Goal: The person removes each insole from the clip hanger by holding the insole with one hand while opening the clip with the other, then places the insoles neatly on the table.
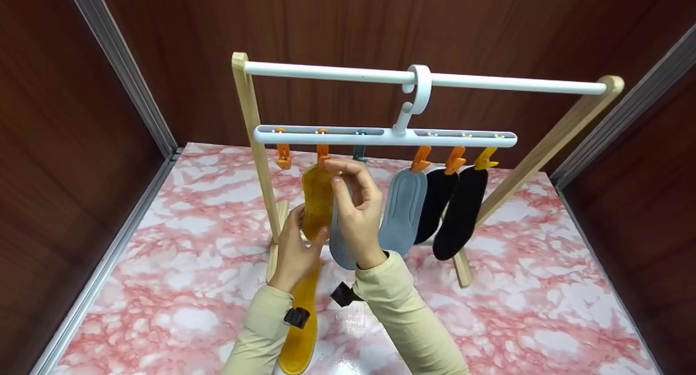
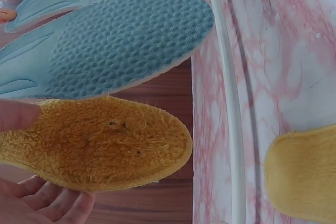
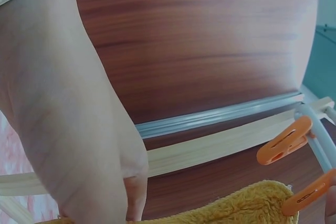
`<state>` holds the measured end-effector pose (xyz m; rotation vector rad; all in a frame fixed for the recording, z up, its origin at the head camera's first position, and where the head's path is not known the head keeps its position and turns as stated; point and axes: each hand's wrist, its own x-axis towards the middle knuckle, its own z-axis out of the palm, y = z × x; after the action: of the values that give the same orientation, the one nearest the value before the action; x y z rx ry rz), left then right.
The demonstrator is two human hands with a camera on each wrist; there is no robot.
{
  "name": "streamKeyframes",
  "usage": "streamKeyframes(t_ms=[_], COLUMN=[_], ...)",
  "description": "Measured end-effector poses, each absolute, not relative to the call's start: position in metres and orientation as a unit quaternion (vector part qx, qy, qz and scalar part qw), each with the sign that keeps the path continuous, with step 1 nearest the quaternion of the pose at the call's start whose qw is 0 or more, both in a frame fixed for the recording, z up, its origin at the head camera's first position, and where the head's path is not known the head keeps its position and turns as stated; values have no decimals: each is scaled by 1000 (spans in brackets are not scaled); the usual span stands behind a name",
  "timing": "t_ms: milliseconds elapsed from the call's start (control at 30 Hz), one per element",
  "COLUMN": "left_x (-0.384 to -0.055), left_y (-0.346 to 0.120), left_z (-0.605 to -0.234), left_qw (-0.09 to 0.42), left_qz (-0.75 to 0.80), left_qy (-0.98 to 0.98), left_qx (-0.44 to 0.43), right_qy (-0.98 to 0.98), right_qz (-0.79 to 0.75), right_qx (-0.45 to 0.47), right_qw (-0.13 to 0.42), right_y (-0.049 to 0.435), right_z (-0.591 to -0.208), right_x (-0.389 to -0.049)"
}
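A fuzzy mustard insole (image 1: 318, 201) hangs with its top edge at an orange clip (image 1: 323, 152) on the white hanger (image 1: 326, 137). My left hand (image 1: 293, 252) holds the insole near its lower end, thumb in front and fingers along its left edge. At the top, my right hand (image 1: 361, 212) pinches at the orange clip with thumb and index finger. In the right wrist view, the clip (image 3: 310, 195) bites a corner of the insole (image 3: 247, 203), a fingertip (image 3: 331, 203) right beside it. A second mustard insole (image 1: 299, 337) lies on the marbled surface below my hands.
Two blue-grey insoles (image 1: 405, 201) and two black ones (image 1: 462, 214) hang further right. A bare orange clip (image 1: 283, 156) hangs at the far left, a dark green clip (image 1: 360, 147) near the middle. The hanger hooks over a white rod (image 1: 337, 73) between wooden posts (image 1: 250, 114).
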<state>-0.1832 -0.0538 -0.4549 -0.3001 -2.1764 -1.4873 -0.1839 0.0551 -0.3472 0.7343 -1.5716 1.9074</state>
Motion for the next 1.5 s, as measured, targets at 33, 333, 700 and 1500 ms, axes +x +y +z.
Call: streamKeyframes(t_ms=[33,333,700,1500], left_x=[-183,-185,-185,-178], left_y=[-54,-52,-52,-49], left_z=[-455,-452,-451,-443], left_qw=[244,261,277,248], left_qz=[-546,-542,-516,-548], left_qy=[-793,-793,-806,-793], left_qx=[-112,-94,-86,-98], right_qy=[-586,-592,-614,-636], right_qz=[711,706,684,706], right_qx=[272,264,256,237], right_qw=[279,287,299,203], right_y=[55,58,58,54], right_z=[-347,-347,-348,-339], right_x=[-184,-184,-185,-189])
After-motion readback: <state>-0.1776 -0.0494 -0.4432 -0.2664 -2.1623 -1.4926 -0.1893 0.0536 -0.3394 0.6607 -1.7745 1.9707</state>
